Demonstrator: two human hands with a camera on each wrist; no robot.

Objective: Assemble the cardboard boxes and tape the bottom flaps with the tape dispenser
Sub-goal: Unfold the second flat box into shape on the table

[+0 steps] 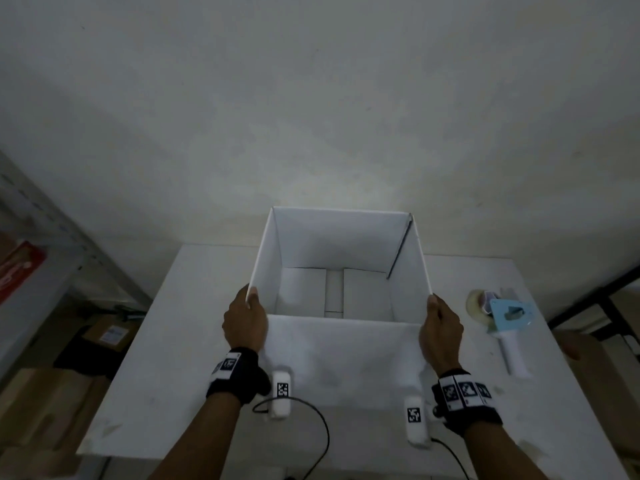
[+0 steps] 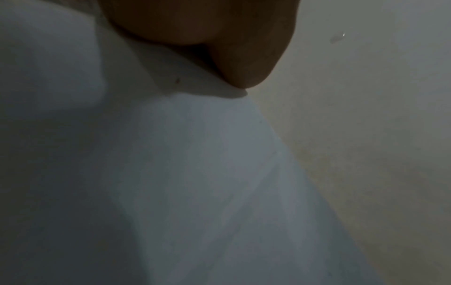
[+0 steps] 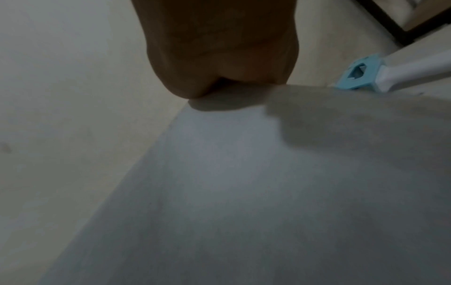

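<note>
White cardboard box (image 1: 346, 271), squared up, open side up, sits mid-desk near the far edge, close to the plain wall (image 1: 311, 98). Left hand (image 1: 245, 320) grips the near-left corner of the rim, thumb curled over the edge; right hand (image 1: 440, 332) grips the near-right corner the same way. Both wrist views are dark and only show a hand against white board, so finger detail is unclear there. Inside, the bottom flaps (image 1: 332, 292) lie folded flat with a pale strip down the centre seam; probably tape, cannot confirm. Judgement: this box looks assembled, bottom likely closed, so what is left is checking the seam or moving on to another box. Tape dispenser with light blue body, white handle and clear roll (image 1: 502, 317) lies untouched on the desk, right of the box, apart from both hands. White desk (image 1: 173, 375) has scuffs and a black cable (image 1: 322, 441) at the near edge. Room is dim; metal shelving (image 1: 41, 237) and brown cartons (image 1: 107, 334) on the left, dark frame (image 1: 599, 299) on the right.
</note>
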